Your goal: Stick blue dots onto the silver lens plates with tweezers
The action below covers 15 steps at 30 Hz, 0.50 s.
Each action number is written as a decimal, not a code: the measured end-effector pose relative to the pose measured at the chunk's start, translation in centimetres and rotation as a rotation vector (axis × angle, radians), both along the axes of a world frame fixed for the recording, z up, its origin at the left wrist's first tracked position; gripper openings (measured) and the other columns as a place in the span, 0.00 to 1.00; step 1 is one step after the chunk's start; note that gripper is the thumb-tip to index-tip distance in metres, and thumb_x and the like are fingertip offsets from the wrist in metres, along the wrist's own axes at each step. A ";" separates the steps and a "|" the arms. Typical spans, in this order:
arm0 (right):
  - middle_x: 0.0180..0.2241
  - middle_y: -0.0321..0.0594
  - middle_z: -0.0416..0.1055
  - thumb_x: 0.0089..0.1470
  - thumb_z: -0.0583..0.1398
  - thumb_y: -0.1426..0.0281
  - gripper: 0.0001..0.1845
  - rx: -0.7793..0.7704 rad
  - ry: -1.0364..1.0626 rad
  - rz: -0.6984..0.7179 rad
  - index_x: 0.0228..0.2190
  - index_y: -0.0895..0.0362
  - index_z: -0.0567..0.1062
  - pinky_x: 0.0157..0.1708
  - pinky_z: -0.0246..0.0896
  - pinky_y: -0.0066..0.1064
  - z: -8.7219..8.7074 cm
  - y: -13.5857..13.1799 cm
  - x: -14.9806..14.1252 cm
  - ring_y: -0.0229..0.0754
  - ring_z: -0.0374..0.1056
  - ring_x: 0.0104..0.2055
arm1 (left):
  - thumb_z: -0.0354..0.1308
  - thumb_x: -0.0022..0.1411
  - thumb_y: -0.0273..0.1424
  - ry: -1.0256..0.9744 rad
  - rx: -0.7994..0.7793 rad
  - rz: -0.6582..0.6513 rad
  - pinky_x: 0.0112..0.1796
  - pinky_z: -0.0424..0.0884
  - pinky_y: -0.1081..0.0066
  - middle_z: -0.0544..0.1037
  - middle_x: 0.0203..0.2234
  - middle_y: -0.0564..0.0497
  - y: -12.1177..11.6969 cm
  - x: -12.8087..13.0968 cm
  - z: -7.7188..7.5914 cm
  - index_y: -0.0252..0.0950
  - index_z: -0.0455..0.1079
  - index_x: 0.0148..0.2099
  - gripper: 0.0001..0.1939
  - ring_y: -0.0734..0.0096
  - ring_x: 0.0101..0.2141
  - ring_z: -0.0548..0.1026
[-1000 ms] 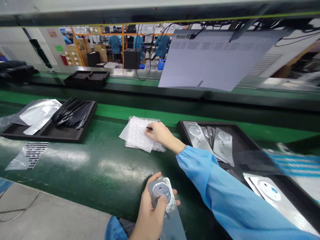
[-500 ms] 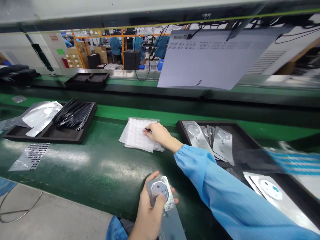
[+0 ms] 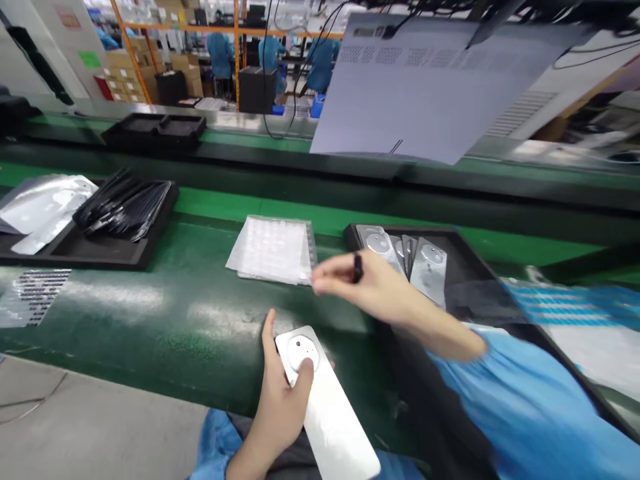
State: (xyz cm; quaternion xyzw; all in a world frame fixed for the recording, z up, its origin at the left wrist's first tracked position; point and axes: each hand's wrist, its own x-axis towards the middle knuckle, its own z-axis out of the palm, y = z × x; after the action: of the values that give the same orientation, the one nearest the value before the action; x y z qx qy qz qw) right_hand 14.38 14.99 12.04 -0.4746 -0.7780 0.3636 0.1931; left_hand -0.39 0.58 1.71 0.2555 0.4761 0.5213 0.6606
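My left hand [image 3: 283, 400] grips a long silver metal plate [image 3: 330, 417] with a round raised disc near its top, thumb pressed on the disc, low over the green bench's front edge. My right hand [image 3: 373, 287], smeared by motion, hangs in mid-air between the white sheet and the plate, fingers pinched round a thin dark tool [image 3: 358, 268]. The white dotted sheet [image 3: 273, 250] lies flat on the bench behind it.
A black tray [image 3: 475, 273] with several silver plates sits to the right. Another black tray [image 3: 100, 250] at left holds dark strips and silver pouches. A dotted film [image 3: 30, 297] lies at far left. A grey panel [image 3: 425, 87] hangs overhead. People in blue stand far behind.
My right hand has left the white sheet and come back toward me with the dark tool. The left hand has tilted the plate flatter. The view has dipped down.
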 end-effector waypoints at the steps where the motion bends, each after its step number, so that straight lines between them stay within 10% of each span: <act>1: 0.28 0.41 0.82 0.57 0.67 0.62 0.12 -0.096 0.101 -0.023 0.35 0.58 0.86 0.27 0.72 0.30 -0.4 -1.9 1.0 0.44 0.78 0.29 | 0.66 0.65 0.36 0.054 0.029 -0.005 0.53 0.76 0.62 0.79 0.57 0.41 0.0 -0.1 0.0 0.44 0.50 0.75 0.43 0.50 0.56 0.79; 5: 0.29 0.46 0.84 0.55 0.69 0.55 0.18 -0.359 0.278 -0.183 0.35 0.58 0.87 0.28 0.75 0.31 -2.9 -8.3 3.1 0.46 0.80 0.30 | 0.60 0.70 0.36 0.266 0.146 -0.103 0.58 0.69 0.62 0.80 0.55 0.44 0.1 -0.4 0.0 0.40 0.76 0.58 0.16 0.53 0.56 0.77; 8: 0.28 0.44 0.82 0.57 0.68 0.55 0.17 -0.338 0.271 -0.235 0.33 0.58 0.86 0.25 0.73 0.28 -4.5 -10.5 3.0 0.43 0.78 0.27 | 0.58 0.71 0.36 0.316 0.134 -0.186 0.45 0.74 0.65 0.84 0.41 0.46 0.1 -0.6 0.2 0.39 0.79 0.53 0.14 0.60 0.39 0.80; 11: 0.25 0.39 0.80 0.61 0.66 0.64 0.11 -0.089 0.217 -0.238 0.31 0.56 0.83 0.21 0.69 0.24 -5.4 -11.2 2.7 0.40 0.75 0.23 | 0.58 0.71 0.38 0.332 0.113 -0.210 0.32 0.70 0.70 0.81 0.29 0.51 0.1 -0.6 0.5 0.38 0.80 0.51 0.14 0.68 0.26 0.73; 15: 0.36 0.41 0.83 0.65 0.59 0.79 0.11 0.452 0.167 -0.033 0.39 0.55 0.80 0.37 0.78 0.26 -6.0 -11.5 2.9 0.41 0.81 0.37 | 0.60 0.70 0.39 0.313 0.186 -0.197 0.39 0.74 0.70 0.85 0.35 0.49 0.1 -0.4 0.6 0.38 0.82 0.47 0.13 0.64 0.35 0.79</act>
State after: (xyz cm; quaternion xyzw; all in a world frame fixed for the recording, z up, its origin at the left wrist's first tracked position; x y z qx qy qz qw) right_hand 17.29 3.46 6.03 -0.4002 -0.8132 0.2148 0.3638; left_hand -0.83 0.69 2.34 0.4388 0.4955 0.4497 0.5998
